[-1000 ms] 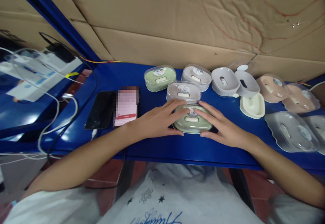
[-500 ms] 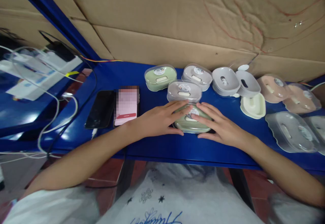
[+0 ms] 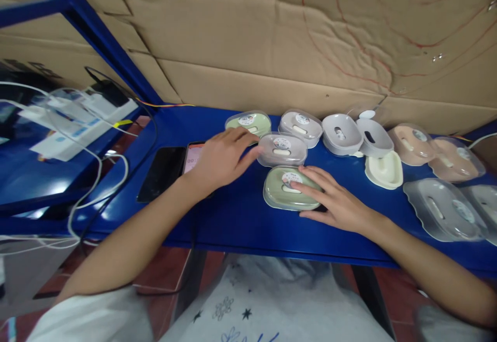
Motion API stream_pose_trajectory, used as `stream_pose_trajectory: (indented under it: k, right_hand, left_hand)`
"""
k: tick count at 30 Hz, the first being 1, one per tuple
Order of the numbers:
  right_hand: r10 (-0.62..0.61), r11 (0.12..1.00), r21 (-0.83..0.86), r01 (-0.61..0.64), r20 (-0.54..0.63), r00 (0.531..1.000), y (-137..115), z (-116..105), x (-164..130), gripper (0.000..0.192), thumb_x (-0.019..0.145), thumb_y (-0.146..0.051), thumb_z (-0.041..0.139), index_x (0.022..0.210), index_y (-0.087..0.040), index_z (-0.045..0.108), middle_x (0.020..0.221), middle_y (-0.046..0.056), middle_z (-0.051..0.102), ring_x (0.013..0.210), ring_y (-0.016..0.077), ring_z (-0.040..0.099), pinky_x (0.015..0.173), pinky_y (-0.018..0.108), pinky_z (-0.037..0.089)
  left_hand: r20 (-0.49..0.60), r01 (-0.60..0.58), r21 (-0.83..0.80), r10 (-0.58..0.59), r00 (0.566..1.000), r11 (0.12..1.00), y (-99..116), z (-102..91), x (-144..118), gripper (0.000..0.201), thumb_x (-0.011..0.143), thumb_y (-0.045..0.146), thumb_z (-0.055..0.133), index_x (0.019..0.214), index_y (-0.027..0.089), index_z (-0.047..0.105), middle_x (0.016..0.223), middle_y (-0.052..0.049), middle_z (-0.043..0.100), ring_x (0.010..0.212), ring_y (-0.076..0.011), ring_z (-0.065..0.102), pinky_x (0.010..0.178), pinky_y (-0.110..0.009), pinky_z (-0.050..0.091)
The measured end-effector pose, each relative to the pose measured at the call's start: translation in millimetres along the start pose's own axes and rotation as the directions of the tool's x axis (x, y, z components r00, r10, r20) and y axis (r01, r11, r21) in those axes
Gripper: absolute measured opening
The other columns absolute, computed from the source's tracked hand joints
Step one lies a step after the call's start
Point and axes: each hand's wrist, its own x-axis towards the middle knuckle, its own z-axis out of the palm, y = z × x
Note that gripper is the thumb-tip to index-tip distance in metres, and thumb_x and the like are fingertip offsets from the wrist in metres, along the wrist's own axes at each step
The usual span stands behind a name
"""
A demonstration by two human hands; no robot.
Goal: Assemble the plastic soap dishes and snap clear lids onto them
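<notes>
Lying at the far left of the blue table (image 3: 240, 223), white cables (image 3: 97, 187) and chargers are seen, well to the left of the green lidded soap box (image 3: 285, 195) that serves as landmark. Nearer to it, a black phone (image 3: 161, 172) is laid flat, and just beside that a second phone with a pink screen (image 3: 191, 157) is partly covered by the left hand (image 3: 219, 158). This hand is held open, fingers stretched toward a grey lidded soap box (image 3: 281, 149) standing just behind the landmark box; the fingertips are at its left edge, though contact cannot be told for certain. Nothing is gripped by it. Behind the left hand, another green soap box (image 3: 254, 122) is set against the cardboard wall (image 3: 272, 36).

The landmark box itself is placed near the front edge of the table, its clear lid closed. The right hand (image 3: 336, 202) is laid flat and open on its right side, fingers resting on the lid, nothing clasped.

To the right of the landmark box, a further grey lidded box (image 3: 301, 123), two open grey trays (image 3: 355, 134), a cream tray (image 3: 384, 168), two pink boxes (image 3: 435, 148) and loose clear lids (image 3: 442, 210) are spread out.
</notes>
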Motion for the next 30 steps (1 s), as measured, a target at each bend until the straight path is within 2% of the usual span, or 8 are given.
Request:
stream_pose_trajectory:
  k: [4,11,14,19,21,25,28,30]
  right_hand:
    - [0.011,1.0,0.01,-0.011,-0.002,1.0,0.1,-0.2,-0.1,0.081,0.102,-0.04,0.071,0.172,-0.038,0.03,0.177,0.011,0.034,0.161,0.0374,0.035,0.123,0.064,0.047]
    - [0.028,0.999,0.039,-0.028,-0.011,1.0,1.3,1.9,-0.3,0.079,0.101,-0.039,0.073,0.17,-0.04,0.036,0.177,0.009,0.035,0.161,0.0369,0.036,0.124,0.063,0.047]
    - [0.022,0.991,0.132,-0.018,-0.025,0.999,3.5,-4.5,-1.8,0.076,0.099,-0.039,0.075,0.168,-0.04,0.042,0.175,0.008,0.039,0.16,0.0347,0.04,0.125,0.06,0.047]
    - [0.173,0.859,0.502,-0.102,-0.096,0.98,15.7,-26.8,-8.5,0.072,0.095,-0.048,0.079,0.161,-0.04,0.052,0.168,0.006,0.051,0.155,0.0338,0.049,0.125,0.056,0.047]
    - [0.348,0.755,0.644,-0.126,-0.229,0.909,25.2,-31.5,-6.1,0.065,0.096,-0.054,0.077,0.156,-0.044,0.057,0.165,0.001,0.055,0.154,0.0337,0.05,0.127,0.058,0.045]
    - [0.629,0.589,0.803,-0.09,-0.386,0.675,50.3,-27.9,18.9,0.055,0.09,-0.058,0.08,0.143,-0.049,0.066,0.162,-0.006,0.057,0.156,0.0303,0.047,0.131,0.056,0.042]
    - [0.691,0.51,0.856,-0.088,-0.346,0.635,70.7,-21.1,46.5,0.051,0.089,-0.052,0.082,0.138,-0.045,0.069,0.159,-0.005,0.059,0.155,0.0284,0.049,0.128,0.053,0.046]
    - [0.674,0.548,0.83,-0.103,-0.365,0.642,83.8,-17.0,62.0,0.054,0.095,-0.053,0.075,0.147,-0.042,0.063,0.162,-0.002,0.057,0.151,0.0289,0.054,0.123,0.052,0.052]
  left_hand:
    - [0.044,0.157,0.187,-0.168,0.985,0.97,-18.4,10.3,6.1,0.058,0.115,0.051,0.032,0.127,0.013,0.075,0.129,-0.018,0.072,0.115,-0.0365,0.071,0.097,-0.053,0.06]
    - [0.074,0.272,0.216,-0.293,0.953,0.938,-26.3,22.0,5.2,0.058,0.115,0.05,0.036,0.147,0.011,0.064,0.16,-0.024,0.054,0.142,-0.0435,0.059,0.112,-0.062,0.051]
    - [0.064,0.225,0.124,-0.234,0.97,0.966,-20.6,17.7,4.9,0.056,0.115,0.048,0.035,0.153,0.014,0.059,0.162,-0.02,0.054,0.146,-0.04,0.057,0.117,-0.059,0.048]
    - [0.085,-0.076,-0.094,0.084,0.993,0.993,-6.1,13.9,1.2,0.051,0.117,0.045,0.037,0.159,0.019,0.051,0.165,-0.015,0.052,0.154,-0.0302,0.05,0.123,-0.05,0.045]
    - [0.111,-0.158,-0.107,0.17,0.979,0.982,-1.5,16.5,-0.9,0.051,0.115,0.048,0.043,0.157,0.021,0.053,0.166,-0.014,0.051,0.154,-0.0312,0.05,0.124,-0.051,0.045]
    - [0.103,-0.196,-0.045,0.2,0.974,0.98,1.1,21.8,-2.8,0.051,0.107,0.055,0.062,0.144,0.019,0.062,0.156,-0.015,0.06,0.145,-0.0355,0.057,0.119,-0.052,0.049]
    - [0.107,-0.173,0.026,0.169,0.98,0.985,-1.8,22.4,-2.5,0.052,0.099,0.056,0.074,0.132,0.017,0.064,0.146,-0.018,0.064,0.135,-0.0384,0.063,0.111,-0.052,0.053]
    - [0.113,-0.153,0.051,0.147,0.983,0.987,-3.9,22.4,-2.3,0.052,0.095,0.053,0.08,0.129,0.016,0.063,0.144,-0.018,0.063,0.133,-0.0391,0.063,0.108,-0.052,0.054]
